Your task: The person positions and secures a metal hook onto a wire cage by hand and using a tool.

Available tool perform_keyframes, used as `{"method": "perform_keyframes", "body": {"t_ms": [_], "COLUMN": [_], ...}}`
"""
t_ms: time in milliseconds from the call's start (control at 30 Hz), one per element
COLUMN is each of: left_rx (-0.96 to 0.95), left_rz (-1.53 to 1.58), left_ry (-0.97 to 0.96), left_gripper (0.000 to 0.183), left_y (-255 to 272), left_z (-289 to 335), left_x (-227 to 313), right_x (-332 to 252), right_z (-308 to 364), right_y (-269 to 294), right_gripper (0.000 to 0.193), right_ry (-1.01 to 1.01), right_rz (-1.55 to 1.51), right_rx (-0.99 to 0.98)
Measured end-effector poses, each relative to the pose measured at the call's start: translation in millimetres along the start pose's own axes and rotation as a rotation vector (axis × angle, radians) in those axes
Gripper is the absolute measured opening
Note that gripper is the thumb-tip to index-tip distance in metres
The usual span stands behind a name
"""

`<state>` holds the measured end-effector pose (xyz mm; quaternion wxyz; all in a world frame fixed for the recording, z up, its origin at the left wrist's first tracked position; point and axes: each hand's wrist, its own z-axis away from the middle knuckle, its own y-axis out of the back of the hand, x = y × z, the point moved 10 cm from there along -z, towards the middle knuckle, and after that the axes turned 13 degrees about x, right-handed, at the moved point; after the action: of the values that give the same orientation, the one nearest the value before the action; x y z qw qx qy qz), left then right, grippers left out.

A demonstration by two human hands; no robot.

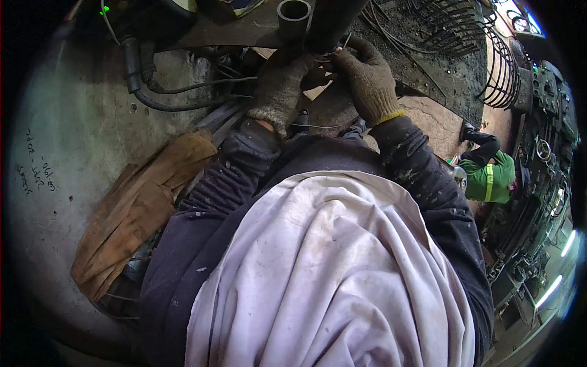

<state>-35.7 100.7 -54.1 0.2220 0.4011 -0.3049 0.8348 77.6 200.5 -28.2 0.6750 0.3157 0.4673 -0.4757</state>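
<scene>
Both my hands wear brown knitted work gloves and are close together at the edge of a dark metal bench (257,27). My right hand (370,82) is closed in a pinch, thumb and fingers meeting around something small in the shadow. A short thin light-coloured rod (347,40) sticks up beside those fingertips. My left hand (281,88) is curled in from the other side, its fingertips lost in the dark; what it grips cannot be made out. Just above the hands rises a dark, thick upright shape (333,24), and left of it stands an open-ended grey metal pipe (295,19).
Bundles of curved metal rods (446,27) lie on the gritty bench at right. Black cables (183,107) run from the left. Brown heavy cloth (143,205) hangs beside my left arm. A person in a green top (495,177) is low down at right, near dark machinery.
</scene>
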Motion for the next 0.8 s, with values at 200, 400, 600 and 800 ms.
{"method": "perform_keyframes", "body": {"t_ms": [200, 400, 600, 800], "left_rx": [-0.057, 0.195, 0.304, 0.301], "left_rz": [-0.064, -0.209, -0.557, -0.327], "left_ry": [-0.088, -0.292, -0.565, -0.644], "left_gripper": [0.030, 0.034, 0.032, 0.049], "left_y": [-11.9, -7.9, -1.7, -3.8], "left_z": [-22.8, -8.8, -6.3, 8.7], "left_x": [-22.2, 3.1, 15.8, 49.2], "right_x": [2.6, -9.0, -11.1, -11.0], "right_z": [-28.3, -29.0, -33.7, -43.0], "right_y": [8.5, 5.2, 1.2, 10.2], "right_gripper": [0.041, 0.040, 0.038, 0.039], "right_ry": [-0.031, -0.079, -0.050, -0.029], "right_rz": [0.020, 0.119, 0.185, 0.204], "right_rx": [-0.013, -0.031, -0.121, -0.048]}}
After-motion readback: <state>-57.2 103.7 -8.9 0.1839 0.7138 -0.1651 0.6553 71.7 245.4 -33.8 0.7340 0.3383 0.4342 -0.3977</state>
